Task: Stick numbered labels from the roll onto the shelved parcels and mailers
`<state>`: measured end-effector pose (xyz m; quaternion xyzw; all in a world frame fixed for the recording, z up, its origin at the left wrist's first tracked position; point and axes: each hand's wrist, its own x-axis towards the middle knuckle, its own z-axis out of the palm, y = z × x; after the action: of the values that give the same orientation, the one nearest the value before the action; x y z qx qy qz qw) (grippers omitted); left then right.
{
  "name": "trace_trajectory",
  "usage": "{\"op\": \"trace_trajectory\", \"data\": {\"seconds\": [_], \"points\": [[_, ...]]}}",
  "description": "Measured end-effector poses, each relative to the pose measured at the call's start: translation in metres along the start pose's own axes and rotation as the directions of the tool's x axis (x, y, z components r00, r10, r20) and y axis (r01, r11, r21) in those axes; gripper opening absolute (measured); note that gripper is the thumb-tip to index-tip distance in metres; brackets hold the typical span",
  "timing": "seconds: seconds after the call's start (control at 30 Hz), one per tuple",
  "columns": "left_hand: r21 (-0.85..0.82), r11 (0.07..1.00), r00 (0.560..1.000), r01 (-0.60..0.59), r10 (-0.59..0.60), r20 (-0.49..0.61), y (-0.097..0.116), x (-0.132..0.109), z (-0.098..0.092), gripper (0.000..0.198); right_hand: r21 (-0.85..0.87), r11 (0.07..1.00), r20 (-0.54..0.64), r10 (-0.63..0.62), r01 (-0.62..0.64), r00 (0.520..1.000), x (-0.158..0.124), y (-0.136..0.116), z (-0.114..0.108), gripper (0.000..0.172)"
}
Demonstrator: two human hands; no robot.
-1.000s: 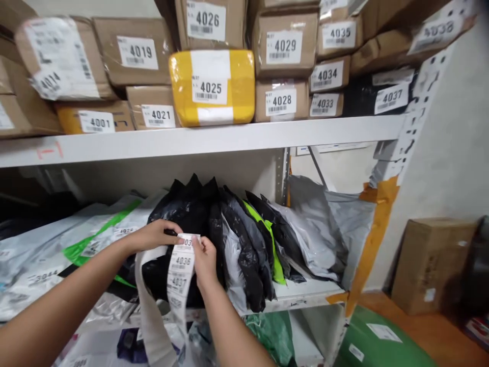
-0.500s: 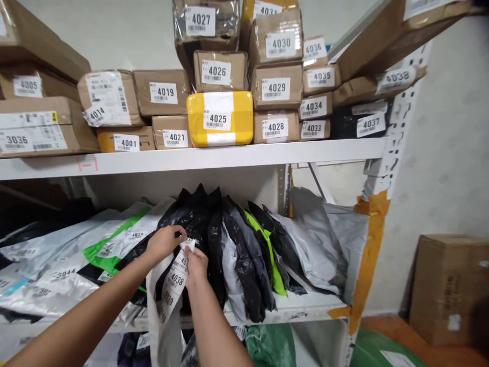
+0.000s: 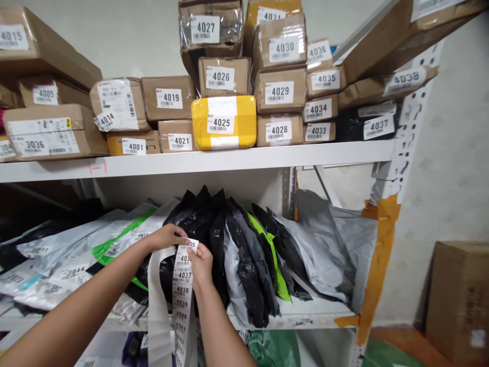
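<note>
A long strip of numbered labels (image 3: 182, 290) hangs between my forearms, its printed numbers running from 4035 at the top downward. My left hand (image 3: 170, 237) pinches the strip's upper left edge at the 4035 label. On the right edge of the same strip, my right hand (image 3: 200, 262) is closed with its thumb near that top label. A plain whitish band of backing (image 3: 158, 300) hangs down beside the labels, under my left wrist. Black plastic mailer bags (image 3: 202, 209) stand on the shelf right behind both hands.
Above, a white shelf beam (image 3: 244, 159) carries numbered cartons and a yellow parcel (image 3: 223, 122). Grey mailers (image 3: 309, 255) lean at the right, near a post with orange tape (image 3: 382, 244). White mailers (image 3: 76, 270) lie at the left. A large carton (image 3: 456, 295) stands on the floor.
The label strip has swung from a slant to nearly straight down, with more numbers facing me. My right hand has shifted slightly right. The view has moved a little left.
</note>
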<state>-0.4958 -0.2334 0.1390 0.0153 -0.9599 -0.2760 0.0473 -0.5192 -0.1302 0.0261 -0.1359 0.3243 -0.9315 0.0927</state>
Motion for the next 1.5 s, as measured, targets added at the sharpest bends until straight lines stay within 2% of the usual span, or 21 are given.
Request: {"op": "trace_trajectory", "data": {"seconds": [0.1,0.23,0.3,0.4,0.53,0.63,0.67,0.73,0.77,0.83,0.87,0.93,0.97,1.03,1.1,1.17,1.23,1.37,1.5], "points": [[0.043,0.999,0.999,0.002,0.000,-0.048,-0.003,0.004,0.003,0.038,-0.026,1.000,-0.048,-0.004,0.002,0.999,0.005,0.006,-0.002,0.042],[0.163,0.987,0.990,0.014,0.009,-0.139,-0.001,0.004,0.011,0.030,-0.091,0.995,-0.203,-0.048,0.030,0.978,0.017,0.017,-0.001,0.042],[0.235,0.971,0.981,0.053,-0.007,-0.192,0.003,0.001,0.015,0.028,-0.109,0.994,-0.266,-0.051,0.023,0.963,0.022,0.022,0.001,0.046],[0.333,0.932,0.963,0.141,-0.051,-0.264,0.011,-0.006,0.021,0.025,-0.112,0.993,-0.268,-0.011,-0.020,0.963,0.021,0.026,0.004,0.043],[0.424,0.875,0.944,0.233,-0.099,-0.314,0.015,-0.009,0.027,0.025,-0.155,0.986,-0.265,0.020,-0.063,0.964,0.004,0.024,-0.005,0.041],[0.471,0.842,0.939,0.265,-0.115,-0.323,0.017,-0.015,0.024,0.027,-0.217,0.974,-0.280,0.003,-0.066,0.960,-0.023,0.020,-0.023,0.050],[0.487,0.831,0.940,0.269,-0.116,-0.320,0.020,-0.020,0.021,0.034,-0.234,0.971,-0.268,-0.012,-0.053,0.963,-0.033,0.018,-0.031,0.052],[0.549,0.783,0.933,0.294,-0.109,-0.343,0.033,-0.032,0.014,0.056,-0.254,0.967,-0.233,-0.071,0.010,0.970,-0.051,0.012,-0.047,0.049],[0.586,0.746,0.921,0.317,-0.096,-0.377,0.044,-0.038,0.012,0.059,-0.253,0.966,-0.221,-0.107,0.049,0.969,-0.057,0.008,-0.055,0.047],[0.641,0.685,0.894,0.346,-0.033,-0.447,0.069,-0.045,0.012,0.042,-0.235,0.965,-0.221,-0.173,0.120,0.960,-0.064,0.000,-0.066,0.044],[0.642,0.701,0.896,0.310,0.009,-0.444,0.083,-0.044,0.016,0.039,-0.224,0.964,-0.230,-0.196,0.144,0.953,-0.065,-0.003,-0.069,0.044],[0.621,0.775,0.957,0.116,0.079,-0.278,0.103,-0.031,0.029,0.042,-0.200,0.964,-0.242,-0.222,0.175,0.945,-0.061,-0.008,-0.070,0.044],[0.601,0.797,0.976,0.065,0.074,-0.204,0.108,-0.021,0.036,0.046,-0.180,0.967,-0.249,-0.224,0.182,0.942,-0.058,-0.009,-0.068,0.044],[0.565,0.824,0.994,0.041,0.025,-0.109,0.104,0.002,0.048,0.055,-0.102,0.981,-0.282,-0.187,0.164,0.941,-0.048,-0.008,-0.062,0.046],[0.520,0.854,1.000,0.013,-0.008,-0.012,0.086,0.022,0.051,0.048,0.003,0.990,-0.311,-0.131,0.138,0.942,-0.036,-0.002,-0.054,0.048],[0.446,0.893,0.995,-0.066,0.023,0.101,0.062,0.035,0.045,0.039,0.032,0.990,-0.331,-0.121,0.139,0.936,-0.020,0.005,-0.048,0.050],[0.368,0.920,0.983,-0.133,0.074,0.169,0.042,0.041,0.036,0.028,-0.017,0.989,-0.362,-0.145,0.149,0.921,-0.002,0.011,-0.044,0.047],[0.278,0.948,0.980,-0.155,0.113,0.162,0.024,0.044,0.029,0.039,-0.113,0.986,-0.417,-0.157,0.120,0.895,0.029,0.017,-0.044,0.034],[0.254,0.960,0.991,-0.117,0.096,0.094,0.016,0.047,0.038,0.035,-0.149,0.986,-0.428,-0.135,0.078,0.894,0.038,0.018,-0.046,0.038]]}}
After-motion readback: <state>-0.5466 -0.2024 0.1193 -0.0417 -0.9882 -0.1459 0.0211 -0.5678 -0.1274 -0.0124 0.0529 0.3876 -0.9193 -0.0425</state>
